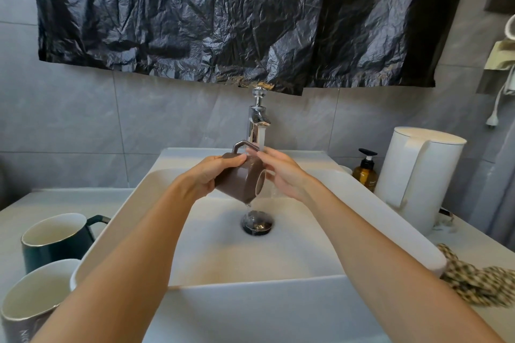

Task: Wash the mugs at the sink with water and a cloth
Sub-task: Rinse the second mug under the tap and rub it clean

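Brown mug (242,178): held on its side above the sink basin (278,253), handle up, mouth facing right; water drips off its lower rim.
Left hand (211,172): fingers and thumb wrapped around the mug's base end.
Right hand (281,172): fingers straight, tips on the mug's upper side, in the water stream (262,138).
Faucet (257,117): chrome, running, directly above the mug.
Drain (257,222): below the mug.
Dark green mug (55,239): upright on the counter, left of the basin.
Grey mug (28,298): upright, just in front of the green one.
Checked cloth (473,278): bunched on the counter, against the basin's right corner.
White kettle (418,175): right of the basin.
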The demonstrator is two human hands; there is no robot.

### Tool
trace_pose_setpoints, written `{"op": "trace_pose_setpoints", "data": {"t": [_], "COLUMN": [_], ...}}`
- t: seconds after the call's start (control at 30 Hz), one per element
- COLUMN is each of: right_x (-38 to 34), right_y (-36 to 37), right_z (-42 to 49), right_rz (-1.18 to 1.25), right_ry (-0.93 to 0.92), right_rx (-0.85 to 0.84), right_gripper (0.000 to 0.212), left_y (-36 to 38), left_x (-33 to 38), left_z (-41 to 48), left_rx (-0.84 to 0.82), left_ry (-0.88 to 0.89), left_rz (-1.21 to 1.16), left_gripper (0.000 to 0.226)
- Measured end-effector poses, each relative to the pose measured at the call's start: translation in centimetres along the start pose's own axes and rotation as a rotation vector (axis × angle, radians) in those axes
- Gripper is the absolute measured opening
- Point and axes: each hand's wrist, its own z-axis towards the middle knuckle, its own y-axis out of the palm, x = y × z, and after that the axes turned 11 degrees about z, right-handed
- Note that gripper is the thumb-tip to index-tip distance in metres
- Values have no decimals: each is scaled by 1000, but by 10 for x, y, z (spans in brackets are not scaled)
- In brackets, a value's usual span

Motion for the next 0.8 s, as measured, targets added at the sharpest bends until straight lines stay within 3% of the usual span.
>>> {"op": "trace_pose_setpoints", "data": {"t": [0.13,0.23,0.33,0.43,0.53,0.63,0.8], "right_x": [10,8,-1,-4,6,14,11], "right_y": [7,6,7,5,-4,-8,-2], "right_z": [4,-3,-15,-24,-21,-14,-34], "right_rz": [-224,-436,-556,-677,-609,-460,-631], "right_ry": [-78,-245,-377,-399,-294,-135,-356], "right_rx": [130,229,222,141,114,162,108], "right_gripper": [23,26,28,32,36,37,37], "left_y": [1,4,8,14,22,28,22], "left_x": [1,6,7,5,8,8,11], "left_z": [1,0,0,4,2,2,3], "left_rx": [91,131,153,160,142,114,120], "left_ry": [-50,-76,-104,-124,-136,-157,-198], "left_rz": [-60,-127,-144,-186,-205,-147,-300], "left_gripper": [32,34,42,34,23,28,26]}}
